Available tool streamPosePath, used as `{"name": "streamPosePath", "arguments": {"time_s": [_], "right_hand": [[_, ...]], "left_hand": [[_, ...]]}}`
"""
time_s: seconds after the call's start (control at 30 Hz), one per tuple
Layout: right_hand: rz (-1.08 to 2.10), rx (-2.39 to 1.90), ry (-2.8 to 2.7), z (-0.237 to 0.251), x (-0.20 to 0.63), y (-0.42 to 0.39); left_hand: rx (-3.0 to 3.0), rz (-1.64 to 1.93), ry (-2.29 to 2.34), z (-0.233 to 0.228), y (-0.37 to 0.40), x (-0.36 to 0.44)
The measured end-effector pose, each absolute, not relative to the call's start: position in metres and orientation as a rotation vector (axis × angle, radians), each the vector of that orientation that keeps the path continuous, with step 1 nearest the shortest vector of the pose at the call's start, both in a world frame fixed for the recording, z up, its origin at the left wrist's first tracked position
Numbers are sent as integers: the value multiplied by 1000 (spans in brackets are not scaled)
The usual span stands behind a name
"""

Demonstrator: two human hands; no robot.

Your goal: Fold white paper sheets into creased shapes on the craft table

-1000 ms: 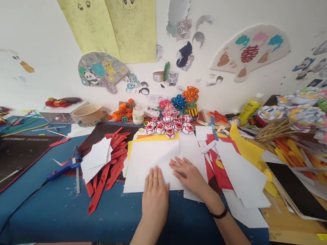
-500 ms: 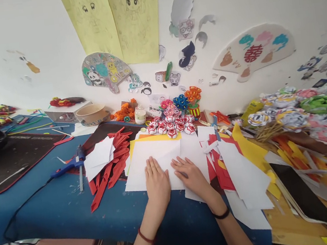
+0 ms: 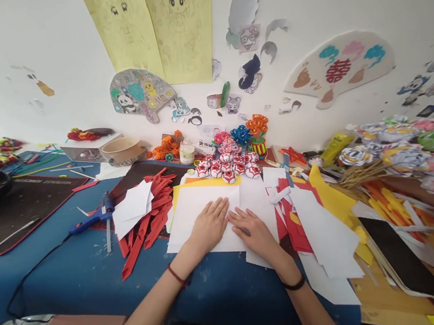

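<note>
Sheet: I am seeing the white sheet (image 3: 203, 212) lying flat on the blue table (image 3: 76, 277), on top of a yellow sheet (image 3: 204, 184) whose edge is showing behind it, just in front of the row of red-and-white paper balls (image 3: 225, 167).
Left hand: I am pressing my left hand (image 3: 208, 226) palm-down on the sheet, fingers spread and flat, grasping nothing.
Right hand: I am resting my right hand (image 3: 253, 232) flat beside it, fingers released and touching paper, closed on nothing.
Progress: I am judging the work as early; the sheet is looking smoothed and held, with 1 faint diagonal crease, and no finished shape is showing yet, so most of the folding seems left.
Around: red paper strips (image 3: 145, 225) and a blue glue gun (image 3: 92, 217) are lying to the left; a pile of white, red and yellow offcuts (image 3: 321, 223) is lying to the right.
Change: compared with 0.5 s ago, my left hand is sitting further up the sheet and angled toward the right hand, the forearm coming in from lower left; my right hand is hardly shifting.
</note>
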State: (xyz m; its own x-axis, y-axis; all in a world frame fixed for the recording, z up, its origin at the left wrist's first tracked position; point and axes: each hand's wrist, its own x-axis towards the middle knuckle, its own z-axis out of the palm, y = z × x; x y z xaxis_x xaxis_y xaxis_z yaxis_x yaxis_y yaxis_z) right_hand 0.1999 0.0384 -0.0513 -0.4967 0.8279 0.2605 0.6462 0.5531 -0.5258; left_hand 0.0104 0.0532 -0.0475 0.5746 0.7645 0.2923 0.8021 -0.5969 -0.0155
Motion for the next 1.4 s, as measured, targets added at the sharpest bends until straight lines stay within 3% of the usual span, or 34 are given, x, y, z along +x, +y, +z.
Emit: {"name": "streamPosePath", "arguments": {"time_s": [0.23,0.5,1.4], "right_hand": [[494,-1184,-2314,-52,200,39],[487,-1185,-2312,-50,200,38],[507,-1218,-2279,-52,199,39]], "left_hand": [[-2796,-335,-1191,-45,55,1],[-2870,-260,-978,-46,107,5],[-2837,-225,-981,-32,140,24]]}}
